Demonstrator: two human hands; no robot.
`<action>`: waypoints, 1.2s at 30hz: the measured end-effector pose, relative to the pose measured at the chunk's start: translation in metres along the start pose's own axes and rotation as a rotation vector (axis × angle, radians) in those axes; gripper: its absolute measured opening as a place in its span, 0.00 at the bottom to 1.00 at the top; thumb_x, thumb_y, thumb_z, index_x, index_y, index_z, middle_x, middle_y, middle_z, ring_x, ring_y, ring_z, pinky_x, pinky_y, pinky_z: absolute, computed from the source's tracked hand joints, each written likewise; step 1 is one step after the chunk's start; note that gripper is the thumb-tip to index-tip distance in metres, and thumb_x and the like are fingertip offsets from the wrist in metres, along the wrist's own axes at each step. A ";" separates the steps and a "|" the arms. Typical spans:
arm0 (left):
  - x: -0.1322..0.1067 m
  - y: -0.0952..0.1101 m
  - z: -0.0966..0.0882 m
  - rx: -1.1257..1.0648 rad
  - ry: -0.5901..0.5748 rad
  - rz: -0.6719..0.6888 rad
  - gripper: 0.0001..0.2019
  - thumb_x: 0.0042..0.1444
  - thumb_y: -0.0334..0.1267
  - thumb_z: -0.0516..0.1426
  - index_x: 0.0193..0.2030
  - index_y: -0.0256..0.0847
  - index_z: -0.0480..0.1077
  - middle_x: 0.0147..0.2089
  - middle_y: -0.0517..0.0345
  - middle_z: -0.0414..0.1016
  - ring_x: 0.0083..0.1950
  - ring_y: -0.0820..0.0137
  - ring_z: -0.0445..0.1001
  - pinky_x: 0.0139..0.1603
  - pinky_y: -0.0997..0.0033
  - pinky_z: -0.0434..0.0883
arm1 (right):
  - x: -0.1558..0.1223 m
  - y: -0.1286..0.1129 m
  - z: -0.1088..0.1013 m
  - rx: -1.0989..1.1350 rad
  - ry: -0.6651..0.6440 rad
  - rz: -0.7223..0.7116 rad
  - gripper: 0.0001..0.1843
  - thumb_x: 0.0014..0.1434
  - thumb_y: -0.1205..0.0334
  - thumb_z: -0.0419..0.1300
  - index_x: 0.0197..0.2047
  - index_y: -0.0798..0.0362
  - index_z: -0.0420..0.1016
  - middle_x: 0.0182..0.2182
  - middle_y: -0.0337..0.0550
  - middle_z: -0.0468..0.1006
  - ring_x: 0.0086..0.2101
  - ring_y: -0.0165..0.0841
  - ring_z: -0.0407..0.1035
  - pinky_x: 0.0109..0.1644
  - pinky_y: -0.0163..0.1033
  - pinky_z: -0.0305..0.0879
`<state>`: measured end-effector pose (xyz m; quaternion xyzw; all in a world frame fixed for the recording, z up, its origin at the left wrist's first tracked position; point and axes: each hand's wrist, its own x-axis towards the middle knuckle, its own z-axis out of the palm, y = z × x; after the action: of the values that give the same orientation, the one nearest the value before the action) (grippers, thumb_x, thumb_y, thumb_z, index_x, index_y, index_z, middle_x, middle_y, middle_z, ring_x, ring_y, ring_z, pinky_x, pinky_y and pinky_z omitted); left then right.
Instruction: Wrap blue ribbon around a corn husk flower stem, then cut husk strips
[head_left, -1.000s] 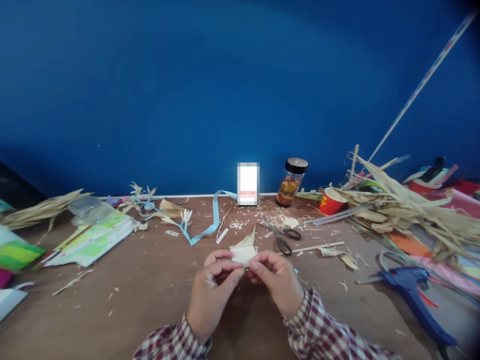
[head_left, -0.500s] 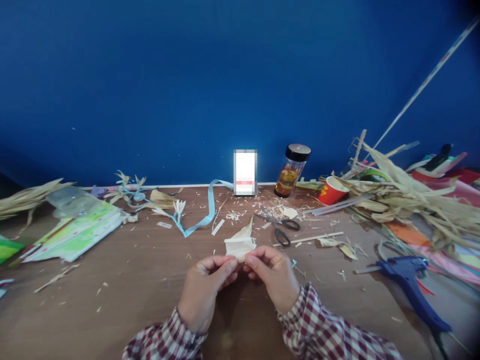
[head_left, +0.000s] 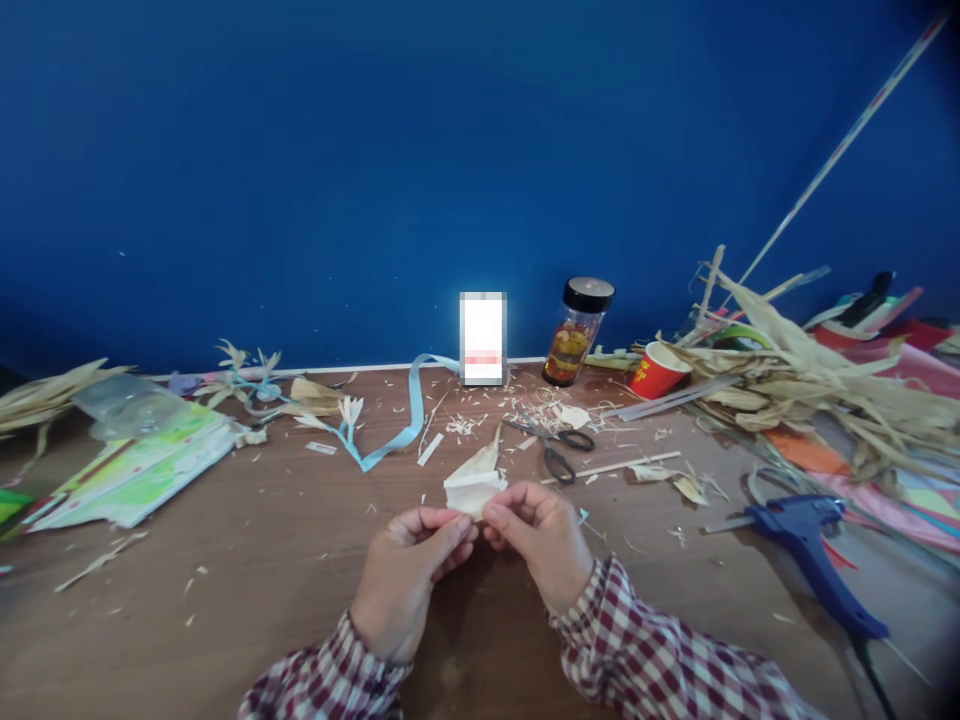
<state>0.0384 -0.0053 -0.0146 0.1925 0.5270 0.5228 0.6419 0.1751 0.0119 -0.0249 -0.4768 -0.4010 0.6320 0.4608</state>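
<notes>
Deep blue wall [head_left: 375, 150] across the whole upper frame, brighter toward the middle. Brown wooden table [head_left: 285, 560] below, meeting it along a pale strip [head_left: 375, 368].

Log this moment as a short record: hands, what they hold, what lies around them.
Hands: left hand and right hand, fingers together
Held: husk, pinched by both hands above the table
Just beyond: scissors, stick, ribbon
Right side: glue gun, red cup, husk pile
At the wall: jar
</notes>
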 end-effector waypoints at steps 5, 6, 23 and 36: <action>-0.002 0.001 0.001 0.019 -0.015 0.021 0.17 0.34 0.35 0.67 0.27 0.38 0.62 0.24 0.57 0.76 0.27 0.73 0.75 0.28 0.78 0.72 | 0.000 0.000 0.001 0.018 -0.003 -0.039 0.14 0.47 0.60 0.64 0.32 0.55 0.63 0.20 0.33 0.72 0.22 0.25 0.67 0.26 0.30 0.63; -0.002 0.002 0.002 0.024 -0.022 0.021 0.18 0.36 0.34 0.67 0.29 0.39 0.61 0.24 0.58 0.76 0.28 0.73 0.75 0.28 0.77 0.72 | 0.000 0.000 0.000 0.028 0.002 -0.054 0.15 0.47 0.61 0.64 0.34 0.54 0.62 0.20 0.31 0.71 0.21 0.24 0.67 0.26 0.29 0.62; 0.003 -0.001 -0.006 0.249 -0.171 0.192 0.12 0.46 0.38 0.61 0.38 0.39 0.69 0.36 0.57 0.75 0.36 0.70 0.74 0.37 0.71 0.73 | 0.009 -0.008 -0.011 -0.038 -0.089 -0.092 0.19 0.49 0.64 0.61 0.42 0.52 0.58 0.18 0.27 0.65 0.19 0.24 0.59 0.24 0.30 0.52; 0.001 0.008 -0.004 0.234 -0.183 0.165 0.48 0.39 0.33 0.65 0.62 0.47 0.41 0.32 0.59 0.75 0.33 0.70 0.75 0.35 0.71 0.71 | 0.003 -0.008 -0.008 -0.259 -0.123 -0.186 0.17 0.50 0.67 0.58 0.43 0.51 0.57 0.20 0.28 0.62 0.20 0.23 0.56 0.24 0.30 0.52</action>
<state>0.0313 -0.0030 -0.0104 0.3554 0.5060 0.4892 0.6151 0.1839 0.0169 -0.0200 -0.4534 -0.5491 0.5578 0.4265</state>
